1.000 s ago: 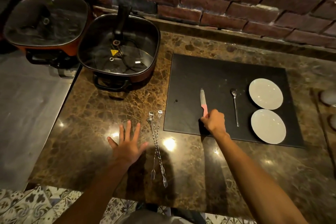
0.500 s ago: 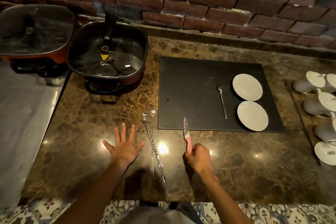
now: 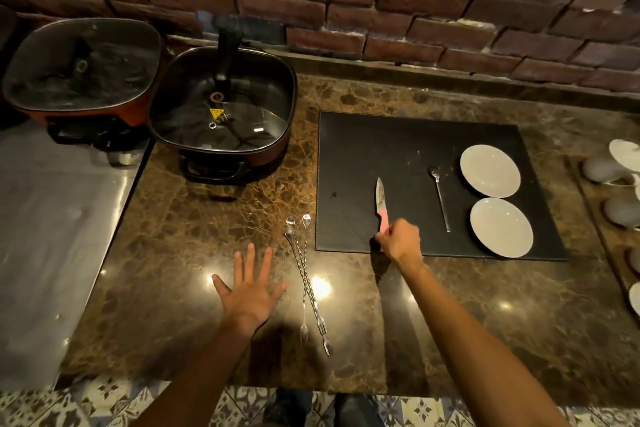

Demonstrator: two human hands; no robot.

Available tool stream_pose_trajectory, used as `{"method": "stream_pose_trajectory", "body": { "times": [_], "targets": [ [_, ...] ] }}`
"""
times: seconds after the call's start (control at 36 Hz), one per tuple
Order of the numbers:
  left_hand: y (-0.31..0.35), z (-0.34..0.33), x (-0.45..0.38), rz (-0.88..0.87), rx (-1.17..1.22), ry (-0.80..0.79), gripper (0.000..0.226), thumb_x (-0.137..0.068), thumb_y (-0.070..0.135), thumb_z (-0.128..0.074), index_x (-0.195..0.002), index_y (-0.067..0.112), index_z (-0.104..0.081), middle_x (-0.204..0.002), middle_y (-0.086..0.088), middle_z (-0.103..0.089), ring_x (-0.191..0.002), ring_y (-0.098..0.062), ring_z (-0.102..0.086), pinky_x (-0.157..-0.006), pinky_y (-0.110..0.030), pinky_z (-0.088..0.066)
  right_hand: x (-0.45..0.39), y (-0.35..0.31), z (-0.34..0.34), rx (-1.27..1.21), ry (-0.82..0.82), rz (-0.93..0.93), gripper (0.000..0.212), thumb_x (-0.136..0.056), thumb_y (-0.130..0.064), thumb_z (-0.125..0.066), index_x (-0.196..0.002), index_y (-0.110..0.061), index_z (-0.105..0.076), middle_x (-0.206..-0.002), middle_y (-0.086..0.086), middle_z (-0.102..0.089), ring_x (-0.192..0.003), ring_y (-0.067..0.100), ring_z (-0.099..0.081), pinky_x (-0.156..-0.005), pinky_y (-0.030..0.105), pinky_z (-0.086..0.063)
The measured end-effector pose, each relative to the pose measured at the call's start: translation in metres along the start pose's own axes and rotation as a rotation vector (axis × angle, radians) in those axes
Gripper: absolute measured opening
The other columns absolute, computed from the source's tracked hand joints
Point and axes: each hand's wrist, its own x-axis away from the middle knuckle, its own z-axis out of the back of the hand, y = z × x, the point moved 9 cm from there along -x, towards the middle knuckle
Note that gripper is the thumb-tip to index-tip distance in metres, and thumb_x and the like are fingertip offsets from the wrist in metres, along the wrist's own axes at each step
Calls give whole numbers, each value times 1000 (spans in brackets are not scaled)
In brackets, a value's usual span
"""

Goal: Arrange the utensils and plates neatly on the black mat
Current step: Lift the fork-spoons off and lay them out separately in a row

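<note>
knife (image 3: 380, 199) on black mat (image 3: 398, 149), gripped by right hand (image 3: 401, 241); left hand (image 3: 247, 291) spread flat.

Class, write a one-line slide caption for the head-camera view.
Right hand sets a pink-handled knife on the black mat beside a spoon and two white plates.

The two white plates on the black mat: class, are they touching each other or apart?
Apart. The head view shows a thin strip of black mat between the far plate and the near plate, so their rims do not meet.
</note>
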Motion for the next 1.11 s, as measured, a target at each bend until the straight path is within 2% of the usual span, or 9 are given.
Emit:
{"method": "stream_pose_trajectory", "body": {
  "times": [0.08, 0.25, 0.36, 0.5, 0.58, 0.69, 0.81, 0.94, 1.11],
  "targets": [
    [-2, -3, -4, 10, -16, 16, 81, -91, 77, -16, -146, 43, 32, -155, 4, 44, -144, -21, 37, -114, -73, 6, -18, -9, 3, 13, 6, -1, 30, -85, -20, -67, -96, 8, -69, -100, 27, -69, -92, 40, -66, -76, 39, -51],
    [-6, -5, -5, 4, -21, 51, 80, -88, 79, -11, -145, 45, 34, -156, 2, 42, -146, -24, 34, -113, -74, 8, -33, -18, 1, 18, 4, 10, 27, -87, -18, -68, -99, 6, -67, -101, 24, -69, -82, 34, -64, -69, 33, -46],
    [-5, -5, -6, 1, -8, 40, 80, -88, 79, -13, -145, 47, 33, -156, 3, 42, -145, -23, 35, -112, -75, 8, -21, -23, 6, 61, 41, 11, 33, -87, -18, -66, -108, 8, -63, -112, 27, -63, -100, 43, -63, -86, 41, -52],
    [-4, 0, -8, -18, 25, 29, 82, -89, 79, -21, -146, 49, 29, -158, 4, 40, -146, -23, 34, -111, -77, 7, 22, -51, -13, 71, 84, 164, 45, -94, -23, -61, -128, 3, -47, -125, 17, -46, -104, 31, -58, -97, 38, -48],
    [-3, 6, -9, -31, 35, 42, 84, -84, 84, -22, -146, 53, 26, -157, 6, 40, -147, -25, 33, -109, -78, 10, 55, -70, -51, 93, -31, 279, 34, -95, -28, -59, -116, -1, -57, -117, 13, -52, -103, 26, -58, -96, 35, -48],
    [-3, 15, -15, -47, 48, 42, 90, -80, 86, -32, -142, 59, 27, -156, 10, 40, -148, -25, 32, -106, -80, 11, 93, -85, -108, 142, -254, 297, 33, -90, -38, -65, -91, -5, -65, -96, 13, -68, -88, 28, -68, -78, 34, -54],
    [-3, 19, -19, -47, 39, 32, 94, -76, 90, -35, -135, 61, 31, -153, 12, 44, -145, -25, 36, -104, -80, 12, 110, -94, -129, 235, -266, 288, 30, -88, -27, -63, -106, -4, -61, -106, 16, -66, -97, 34, -66, -81, 40, -54],
    [-3, 20, -18, -41, 51, 49, 95, -75, 89, -37, -134, 61, 32, -155, 12, 42, -148, -27, 33, -106, -80, 11, 105, -101, -131, 329, -224, 275, 18, -88, -17, -65, -104, -8, -67, -108, 14, -68, -100, 34, -66, -82, 40, -53],
    [-2, 24, -16, -45, 57, 54, 97, -78, 84, -44, -136, 61, 30, -156, 11, 40, -149, -28, 30, -106, -81, 11, 96, -101, -127, 402, -228, 221, 26, -85, -8, -62, -109, -12, -71, -111, 14, -70, -106, 35, -66, -89, 41, -54]
  ]
}}
